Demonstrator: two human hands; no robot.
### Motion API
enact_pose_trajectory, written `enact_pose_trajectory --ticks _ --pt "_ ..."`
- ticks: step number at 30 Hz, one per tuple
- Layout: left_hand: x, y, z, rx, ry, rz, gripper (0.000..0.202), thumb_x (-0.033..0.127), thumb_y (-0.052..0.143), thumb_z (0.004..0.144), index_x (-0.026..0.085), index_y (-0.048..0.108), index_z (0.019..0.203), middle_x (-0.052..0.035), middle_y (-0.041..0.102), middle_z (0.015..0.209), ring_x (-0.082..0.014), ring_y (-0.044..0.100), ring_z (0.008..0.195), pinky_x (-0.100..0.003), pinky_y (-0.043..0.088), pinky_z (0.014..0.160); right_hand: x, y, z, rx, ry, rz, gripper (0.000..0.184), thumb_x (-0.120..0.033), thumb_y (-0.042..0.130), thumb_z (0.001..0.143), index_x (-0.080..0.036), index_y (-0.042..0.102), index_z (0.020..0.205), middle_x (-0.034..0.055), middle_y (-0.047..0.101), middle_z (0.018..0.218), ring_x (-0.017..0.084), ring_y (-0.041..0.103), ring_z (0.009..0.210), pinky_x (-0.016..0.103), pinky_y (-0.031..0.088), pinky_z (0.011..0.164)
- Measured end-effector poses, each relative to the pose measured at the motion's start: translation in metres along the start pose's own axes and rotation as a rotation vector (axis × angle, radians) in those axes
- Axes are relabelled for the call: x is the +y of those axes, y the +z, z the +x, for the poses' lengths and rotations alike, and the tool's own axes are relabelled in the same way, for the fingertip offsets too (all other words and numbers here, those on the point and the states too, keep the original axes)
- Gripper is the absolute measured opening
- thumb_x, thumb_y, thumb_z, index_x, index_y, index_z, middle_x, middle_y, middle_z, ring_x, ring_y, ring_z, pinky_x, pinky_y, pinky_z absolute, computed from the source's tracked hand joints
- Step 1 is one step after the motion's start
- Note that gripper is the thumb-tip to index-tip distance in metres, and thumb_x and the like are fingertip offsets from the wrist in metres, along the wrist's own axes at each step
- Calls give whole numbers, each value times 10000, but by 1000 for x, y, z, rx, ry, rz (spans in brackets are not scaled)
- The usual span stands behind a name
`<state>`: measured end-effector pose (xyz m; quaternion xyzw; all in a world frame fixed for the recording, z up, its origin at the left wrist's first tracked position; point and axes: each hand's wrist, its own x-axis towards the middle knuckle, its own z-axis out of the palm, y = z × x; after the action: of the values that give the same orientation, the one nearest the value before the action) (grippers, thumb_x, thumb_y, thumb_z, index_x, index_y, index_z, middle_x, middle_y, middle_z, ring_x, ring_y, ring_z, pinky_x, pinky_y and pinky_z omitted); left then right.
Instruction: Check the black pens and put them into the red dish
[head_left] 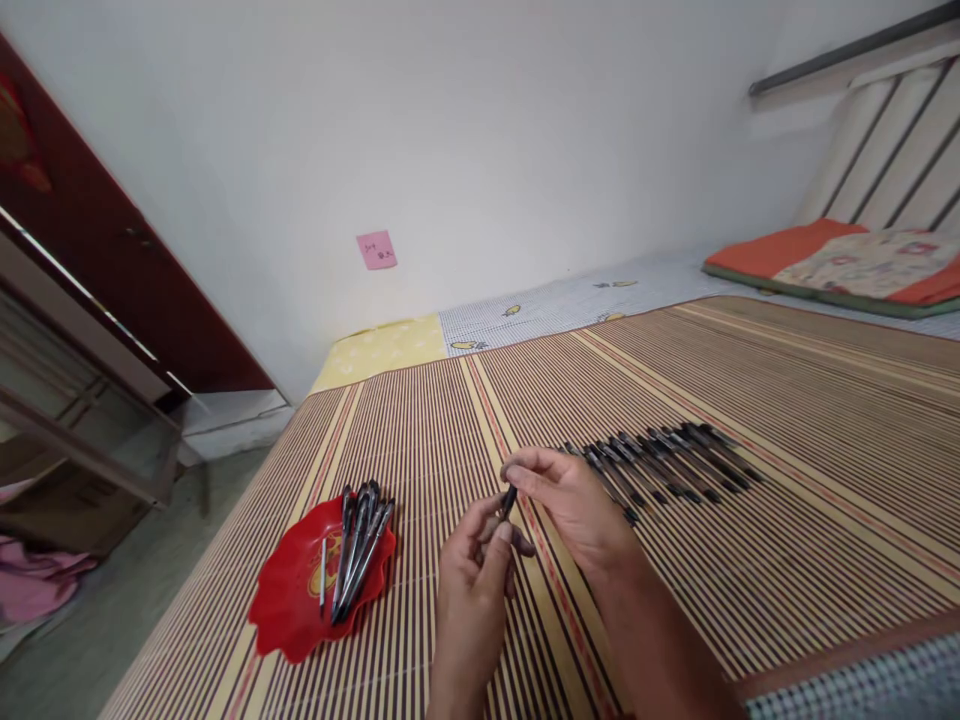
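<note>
Between my two hands is a slim dark pen (509, 500), held tilted above the striped mat. My left hand (480, 570) pinches its lower part between thumb and fingers. The fingertips of my right hand (555, 490) close on its upper end. Fingers cover much of the pen, so whether it is in one piece I cannot tell. Left of my hands sits a red scalloped plate (281, 590) with several pens (364, 550) and a thin white refill (323, 575) on it. Beyond my right hand lies a row of black pens (667, 462), side by side.
The striped mat (420, 430) covers a bed that meets a white wall with a pink note (376, 250). A folded orange quilt (780, 245) rests at the far right. At the left are a dark red door (150, 240) and the floor (217, 510).
</note>
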<state>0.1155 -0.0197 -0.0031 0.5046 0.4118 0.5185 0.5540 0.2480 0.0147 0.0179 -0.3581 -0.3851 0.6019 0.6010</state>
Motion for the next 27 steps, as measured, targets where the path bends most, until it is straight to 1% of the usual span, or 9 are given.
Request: enact_pose_trajectory --ticks 3,6,9,12,16,19,22,24,27 --pt "1 0 0 23 38 60 338 388 683 874 181 672 1142 -27 658 765 -76 425 525 -177 336 468 -2 0 3 53 -74 -107 320 -389 890 612 -182 683 742 -10 635 717 144 601 682 270 496 634" --pt "3 -1 -1 18 12 12 350 398 681 876 181 662 1150 -20 652 743 -76 429 518 -180 351 476 -4 -2 2 -46 -94 -41 320 -482 777 755 -198 728 894 42 697 881 192 639 872 332 503 802" --pt "5 -2 -1 6 -22 -48 377 411 684 873 175 647 1164 -12 642 719 -69 415 496 -176 339 462 -5 -3 1 -107 -103 -1 274 -440 721 820 -200 747 948 60 711 974 188 635 942 338 475 890" --pt "4 -3 0 7 -17 -38 391 417 702 857 166 658 1154 -20 651 726 -72 423 499 -178 344 461 -4 -3 0 -60 -56 -26 229 -369 795 742 -191 743 877 30 694 865 159 622 789 301 493 753" --pt "2 -1 1 -1 -16 -4 375 424 711 844 163 678 1111 -24 655 734 -71 422 497 -180 338 457 -2 -3 1 55 -18 -51 304 -402 863 655 -185 677 759 -20 619 706 122 554 616 253 450 576" --pt "1 0 2 -12 -38 -57 365 401 695 859 164 659 1135 -9 640 714 -57 383 468 -176 314 443 -2 -5 1 -32 -31 -17 304 -476 761 774 -192 708 870 27 674 823 153 608 713 271 480 618" --pt "2 -1 2 -9 -49 -118 358 373 697 862 166 646 1150 1 632 702 -54 382 473 -169 314 450 -2 -7 1 -101 -58 -17 271 -413 751 788 -193 742 945 66 707 968 184 632 867 287 505 707" --pt "3 -1 1 -13 -57 -136 363 370 707 854 162 648 1146 5 625 694 -52 379 472 -168 312 449 -2 -7 1 -81 -36 -21 251 -372 792 741 -191 742 908 48 705 916 166 622 792 275 499 662" --pt "3 -1 2 -13 -49 -105 365 379 721 841 159 663 1126 -5 632 712 -58 402 489 -172 313 450 0 -6 2 13 -1 -8 275 -360 864 648 -183 696 776 -12 643 730 123 564 631 245 465 569"
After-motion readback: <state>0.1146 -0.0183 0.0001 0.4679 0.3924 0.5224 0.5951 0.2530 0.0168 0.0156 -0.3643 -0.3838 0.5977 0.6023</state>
